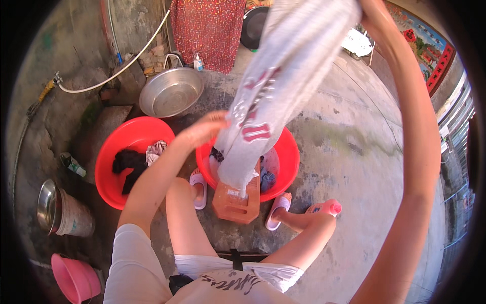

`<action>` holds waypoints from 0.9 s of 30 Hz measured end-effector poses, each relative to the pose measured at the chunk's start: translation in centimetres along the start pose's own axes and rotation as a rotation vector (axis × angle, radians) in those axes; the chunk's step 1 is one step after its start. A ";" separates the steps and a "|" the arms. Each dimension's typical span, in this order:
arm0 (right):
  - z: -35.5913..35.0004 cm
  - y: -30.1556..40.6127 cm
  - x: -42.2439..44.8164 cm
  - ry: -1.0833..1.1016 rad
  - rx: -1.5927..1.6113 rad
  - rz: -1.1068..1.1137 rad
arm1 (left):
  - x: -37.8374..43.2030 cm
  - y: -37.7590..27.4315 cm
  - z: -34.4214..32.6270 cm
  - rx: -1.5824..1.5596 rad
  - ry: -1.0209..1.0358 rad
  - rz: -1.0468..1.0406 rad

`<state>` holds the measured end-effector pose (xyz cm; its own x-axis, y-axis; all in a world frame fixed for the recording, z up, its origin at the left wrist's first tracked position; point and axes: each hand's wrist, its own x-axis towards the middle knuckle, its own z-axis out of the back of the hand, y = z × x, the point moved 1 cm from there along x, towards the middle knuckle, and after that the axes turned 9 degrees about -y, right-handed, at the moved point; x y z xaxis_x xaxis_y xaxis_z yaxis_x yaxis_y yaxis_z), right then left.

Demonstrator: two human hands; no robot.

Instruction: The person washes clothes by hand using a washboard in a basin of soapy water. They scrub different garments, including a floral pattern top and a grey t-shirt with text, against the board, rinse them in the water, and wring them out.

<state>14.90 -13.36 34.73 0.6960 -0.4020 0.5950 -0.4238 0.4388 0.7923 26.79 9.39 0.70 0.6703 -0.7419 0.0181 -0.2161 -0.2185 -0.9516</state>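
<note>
A wet light-grey garment (288, 76) with dark red lettering stretches diagonally before me, blurred in places. My right hand (374, 13) holds its upper end high, at the top edge of the view. Lower down, my left hand (209, 127) pinches its left side, with the fingertips partly hidden. The garment's bottom end hangs with suds over a brown washboard (236, 207). That board leans in a red basin (286, 159) between my feet, which also contains dark cloth (268, 179) and soapy water.
Left of me stands a second red basin (108, 159) with black clothes (129, 163). Beyond it is a metal basin (172, 95). A bucket (76, 214) and a pink bucket (78, 279) stand at far left. By my right knee is a pink detergent bottle (324, 207). A white hose (121, 70) crosses upper left.
</note>
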 end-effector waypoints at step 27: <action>-3.3 -4.6 -3.7 0.192 0.353 0.000 | -0.5 -9.4 -7.0 0.249 -0.113 -0.413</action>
<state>16.14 -11.21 28.46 0.7774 -0.2301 0.5854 -0.5736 0.1227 0.8099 23.53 7.39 11.76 0.7403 -0.5487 0.3885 0.2505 -0.3111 -0.9168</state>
